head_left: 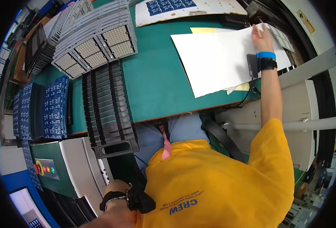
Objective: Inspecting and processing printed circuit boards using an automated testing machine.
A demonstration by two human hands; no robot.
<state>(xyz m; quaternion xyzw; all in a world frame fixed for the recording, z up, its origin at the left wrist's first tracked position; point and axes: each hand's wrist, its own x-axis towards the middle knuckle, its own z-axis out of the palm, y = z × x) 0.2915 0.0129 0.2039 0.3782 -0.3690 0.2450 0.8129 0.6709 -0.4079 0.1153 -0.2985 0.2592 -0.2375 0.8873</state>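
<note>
My right hand (262, 37) reaches to the far right, over the far part of a large white sheet (217, 57). Its thumb stands apart from the partly curled fingers, and no held thing shows in it. Right beside it, a pale panel divided into squares (282, 38) lies along the dark machine edge. A blue band and a black strap with a dark box circle that wrist. Low at the left, my left hand (117, 186) is beside my yellow shirt, a black strap and device at its wrist. Its fingers are hidden from sight.
On the green table (156, 76), a stack of grey frames with dotted panels (99, 45) stands behind a black slotted rack (109, 110). Blue circuit boards (55, 108) stand upright at left; more (169, 5) lie on a white board. A control panel (46, 169) sits lower left.
</note>
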